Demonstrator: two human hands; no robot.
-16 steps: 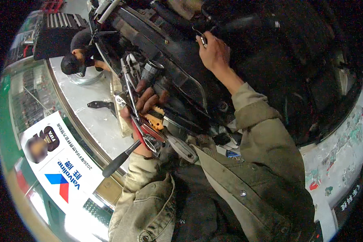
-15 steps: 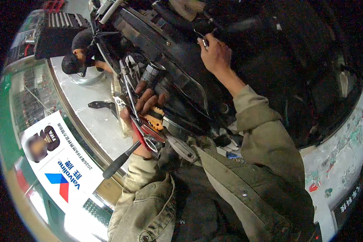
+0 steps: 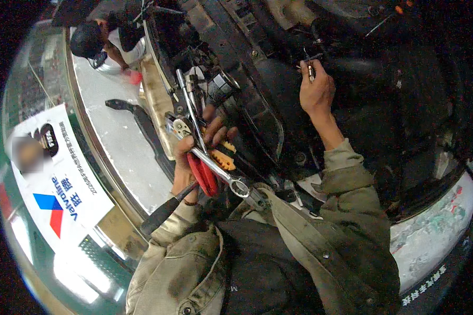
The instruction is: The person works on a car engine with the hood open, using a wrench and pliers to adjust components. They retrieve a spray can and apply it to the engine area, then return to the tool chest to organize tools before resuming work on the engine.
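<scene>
Wrench (image 3: pixel 215 169), ratchet (image 3: pixel 181 126) and red-handled tool (image 3: pixel 209 184) sit bundled in the left hand's (image 3: pixel 182 165) closed grip, above the dark vehicle bay's (image 3: pixel 270 84) edge, probably gathered to spare the right hand (image 3: pixel 317 95), whose fingertips pinch a small metal piece (image 3: pixel 311 72) farther over the bay.

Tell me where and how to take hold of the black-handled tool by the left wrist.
Probably best to wrap a hand around the black handle, coming from the person's left: its thick end juts out freely that way, away from the left hand. The tool's other end can't be made out among the bundled tools.
</scene>
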